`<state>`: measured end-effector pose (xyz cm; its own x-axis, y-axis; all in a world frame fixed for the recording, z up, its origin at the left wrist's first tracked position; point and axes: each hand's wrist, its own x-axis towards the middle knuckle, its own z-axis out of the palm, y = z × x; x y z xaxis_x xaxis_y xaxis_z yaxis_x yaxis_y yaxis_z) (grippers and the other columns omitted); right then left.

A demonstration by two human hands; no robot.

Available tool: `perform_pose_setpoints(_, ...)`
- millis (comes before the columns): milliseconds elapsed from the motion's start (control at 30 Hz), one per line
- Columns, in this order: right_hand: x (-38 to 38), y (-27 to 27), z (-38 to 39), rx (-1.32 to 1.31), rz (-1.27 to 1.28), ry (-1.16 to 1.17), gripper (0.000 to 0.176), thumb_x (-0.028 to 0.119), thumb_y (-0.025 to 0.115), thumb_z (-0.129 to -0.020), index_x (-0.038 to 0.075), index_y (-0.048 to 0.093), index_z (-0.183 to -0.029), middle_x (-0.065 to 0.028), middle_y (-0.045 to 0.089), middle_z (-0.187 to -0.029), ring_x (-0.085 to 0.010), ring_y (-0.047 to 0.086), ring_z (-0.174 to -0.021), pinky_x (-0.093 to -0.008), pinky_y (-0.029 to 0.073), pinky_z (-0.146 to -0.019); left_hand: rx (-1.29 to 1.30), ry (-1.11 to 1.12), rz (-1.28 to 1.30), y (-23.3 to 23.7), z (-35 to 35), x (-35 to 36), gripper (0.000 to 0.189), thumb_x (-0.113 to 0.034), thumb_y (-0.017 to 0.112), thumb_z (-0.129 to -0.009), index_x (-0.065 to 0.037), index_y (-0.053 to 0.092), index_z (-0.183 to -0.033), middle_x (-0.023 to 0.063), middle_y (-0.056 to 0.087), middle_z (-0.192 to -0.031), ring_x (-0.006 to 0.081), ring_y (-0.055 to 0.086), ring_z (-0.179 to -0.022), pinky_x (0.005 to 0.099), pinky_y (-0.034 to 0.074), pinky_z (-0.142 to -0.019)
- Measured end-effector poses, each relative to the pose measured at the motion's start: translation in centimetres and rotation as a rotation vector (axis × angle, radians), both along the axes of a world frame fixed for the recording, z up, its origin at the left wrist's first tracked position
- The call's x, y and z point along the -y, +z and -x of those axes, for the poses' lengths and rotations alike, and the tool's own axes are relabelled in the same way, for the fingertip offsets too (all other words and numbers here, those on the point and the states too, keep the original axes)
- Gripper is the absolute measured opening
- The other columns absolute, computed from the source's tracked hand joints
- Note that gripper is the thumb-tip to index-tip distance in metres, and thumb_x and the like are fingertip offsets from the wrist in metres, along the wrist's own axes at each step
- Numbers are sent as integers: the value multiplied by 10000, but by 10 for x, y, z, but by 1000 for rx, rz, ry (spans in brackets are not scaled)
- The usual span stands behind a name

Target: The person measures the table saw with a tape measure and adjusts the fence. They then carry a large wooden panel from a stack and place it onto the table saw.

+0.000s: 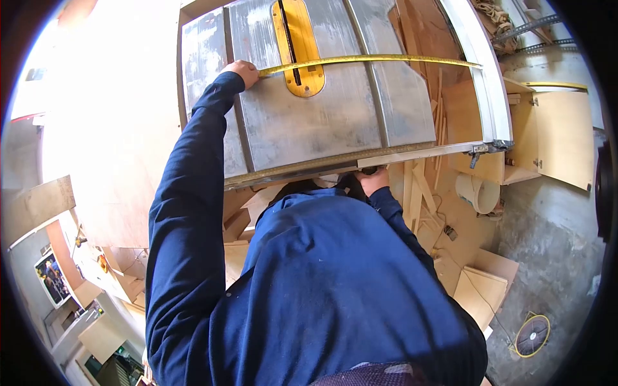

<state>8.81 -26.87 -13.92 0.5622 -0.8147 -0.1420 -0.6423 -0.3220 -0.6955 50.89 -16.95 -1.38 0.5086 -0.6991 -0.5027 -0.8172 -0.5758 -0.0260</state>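
My left hand (243, 72) is closed on a yellow tape measure (367, 58) over the metal top of a table saw (309, 125). From my fingers the blade runs out to the right, across the yellow throat plate (312, 80) and its dark slot. Its far end reaches the pale metal fence (475, 71). Whether the tape's case sits inside my hand is hidden. My right hand (373, 181) is at the saw's front edge, below the front rail (412, 154), with its fingers curled around something dark that I cannot make out.
A broad wooden surface (109, 154) adjoins the saw on the left. Wood strips (418, 199) lie below the rail, near a white bucket (477, 193). An open wooden cabinet (560, 132) stands to the right. A round yellow-rimmed object (533, 336) is on the concrete floor.
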Motion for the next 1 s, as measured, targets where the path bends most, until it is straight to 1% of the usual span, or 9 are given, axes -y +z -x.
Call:
perform_pose_setpoints(100, 22, 2, 12, 239, -1169, 14, 60, 19, 648, -694, -8, 595, -697, -66, 541, -554, -132, 480, -427, -263, 355, -387, -26, 124, 172, -18, -3, 2, 261, -308, 504, -802, -113, 660, -880, 127, 641, -869, 285, 618, -806, 356, 496, -751)
perform_pose_setpoints(200, 24, -12, 13, 479, -1478, -12, 76, 4, 648, -690, -9, 588, -734, -81, 529, -545, -145, 471, -409, -267, 339, -372, 64, 50, 77, -25, -2, 10, 267, -308, 507, -814, -127, 639, -958, 94, 635, -945, 265, 611, -859, 349, 499, -774)
perform_pose_setpoints(267, 22, -13, 14, 320, -1331, -36, 226, 107, 696, -673, -36, 596, -817, -134, 590, -633, -209, 563, -505, -313, 436, -453, 92, -22, -62, -12, 3, 15, 275, -304, 504, -825, -135, 624, -1006, 53, 622, -1010, 253, 599, -911, 346, 497, -795)
perform_pose_setpoints(333, 4, 7, 6, -15, 115, 128, 387, 204, 742, -627, -59, 597, -871, -176, 635, -766, -268, 628, -690, -345, 499, -632, 152, -187, -73, -33, -7, 12, 259, -282, 491, -837, -133, 628, -998, 36, 615, -1027, 260, 594, -929, 345, 495, -809)
perform_pose_setpoints(567, 28, -21, 15, 44, -1050, 107, 409, 201, 760, -588, -50, 605, -871, -168, 647, -817, -272, 630, -777, -328, 491, -718, 153, -297, -67, -21, 2, 16, 261, -262, 470, -845, -131, 632, -1003, 70, 608, -1038, 273, 585, -952, 338, 489, -822)
perform_pose_setpoints(700, 15, -4, 3, -18, -939, 10, 353, 166, 751, -601, -51, 604, -837, -147, 648, -797, -244, 625, -748, -321, 490, -704, 104, -82, -72, 6, 21, 22, 264, -199, 457, -832, -82, 648, -972, 106, 633, -980, 275, 604, -926, 339, 491, -812)
perform_pose_setpoints(767, -3, 7, 0, 103, -120, 11, 313, 158, 744, -604, -44, 609, -802, -131, 647, -788, -223, 618, -737, -321, 487, -703, 67, -53, 5, 3, 20, 18, 272, -163, 458, -823, -30, 656, -955, 123, 642, -976, 273, 616, -920, 330, 497, -802)
perform_pose_setpoints(933, 15, 29, -2, 94, -559, 130, 360, 188, 739, -595, -46, 618, -840, -153, 650, -818, -259, 623, -772, -335, 482, -735, 120, -414, -17, -46, -16, 11, 322, -314, 489, -803, -50, 659, -872, 166, 638, -835, 304, 618, -783, 369, 492, -732)
perform_pose_setpoints(1000, 22, 32, -1, 52, -539, 226, 421, 195, 742, -579, -57, 611, -891, -178, 647, -852, -270, 622, -815, -340, 480, -757, -130, -6, 205, -13, 4, 6, 282, -257, 466, -818, -56, 654, -878, 166, 633, -870, 316, 609, -813, 377, 487, -753)
